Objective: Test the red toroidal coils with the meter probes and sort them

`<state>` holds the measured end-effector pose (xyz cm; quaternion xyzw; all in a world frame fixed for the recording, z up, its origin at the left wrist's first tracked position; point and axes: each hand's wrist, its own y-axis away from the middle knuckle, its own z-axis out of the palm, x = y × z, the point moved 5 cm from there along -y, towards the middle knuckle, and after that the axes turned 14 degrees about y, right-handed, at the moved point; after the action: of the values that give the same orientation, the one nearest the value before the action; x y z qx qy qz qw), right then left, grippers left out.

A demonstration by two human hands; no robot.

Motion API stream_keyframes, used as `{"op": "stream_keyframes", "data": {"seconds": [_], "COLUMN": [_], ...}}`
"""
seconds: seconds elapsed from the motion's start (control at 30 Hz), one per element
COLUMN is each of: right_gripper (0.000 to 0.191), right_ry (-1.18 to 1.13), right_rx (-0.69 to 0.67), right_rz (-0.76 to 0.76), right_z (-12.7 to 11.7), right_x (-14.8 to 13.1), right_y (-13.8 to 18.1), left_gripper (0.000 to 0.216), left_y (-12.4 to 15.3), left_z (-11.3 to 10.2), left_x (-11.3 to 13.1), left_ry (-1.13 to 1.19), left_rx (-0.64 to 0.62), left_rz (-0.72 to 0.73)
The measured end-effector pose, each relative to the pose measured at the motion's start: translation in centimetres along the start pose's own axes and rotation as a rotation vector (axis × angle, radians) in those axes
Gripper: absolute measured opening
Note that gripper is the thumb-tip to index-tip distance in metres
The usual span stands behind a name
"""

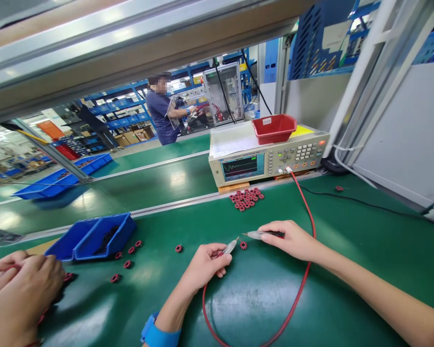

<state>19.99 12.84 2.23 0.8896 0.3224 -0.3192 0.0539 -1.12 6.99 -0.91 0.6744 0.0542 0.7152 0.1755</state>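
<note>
My left hand [209, 262], with a blue band at the wrist, grips a whitish test probe [231, 246] with a red lead. Another test probe [255, 235] is pinched in my right hand [289, 236]. Both tips point at a small red-and-black toroidal coil [243, 245] lying between them on the green bench [260, 299]; whether the tips touch its wires I cannot tell. A red cable [308, 270] loops around to the tester [271, 159], whose screen [243, 166] shows a wavy trace and a green OK.
Behind the coil sits a cluster of coils [244, 198]. Several loose coils [128, 264] lie near blue bins [104, 236]. A co-worker's hands [25, 284] are at the left edge. A red tray [275, 129] rests on the tester. Farther back stands a person [162, 111].
</note>
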Motion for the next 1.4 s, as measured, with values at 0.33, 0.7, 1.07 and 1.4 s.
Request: {"op": "stream_keyframes", "data": {"seconds": [0.33, 0.7, 1.07, 1.4], "right_gripper": [0.022, 0.023, 0.023, 0.026], "right_ry": [0.218, 0.270, 0.308, 0.234], "right_rx": [-0.120, -0.067, -0.076, -0.072], "right_rz": [-0.050, -0.051, -0.059, -0.062], "right_z": [0.5, 0.9, 1.1, 1.6], "right_x": [-0.3, -0.6, -0.6, 0.2], "right_y": [0.4, 0.4, 0.6, 0.4], "left_gripper": [0.033, 0.036, 0.031, 0.032], "left_y": [-0.2, 0.0, 0.1, 6.6], "left_z": [-0.2, 0.2, 0.2, -5.5], "left_x": [-0.4, 0.1, 0.2, 0.4], "left_ry": [0.010, 0.013, 0.018, -0.121], "left_rx": [-0.004, 0.021, 0.053, 0.467], "left_rz": [0.020, 0.005, 0.040, 0.167]}}
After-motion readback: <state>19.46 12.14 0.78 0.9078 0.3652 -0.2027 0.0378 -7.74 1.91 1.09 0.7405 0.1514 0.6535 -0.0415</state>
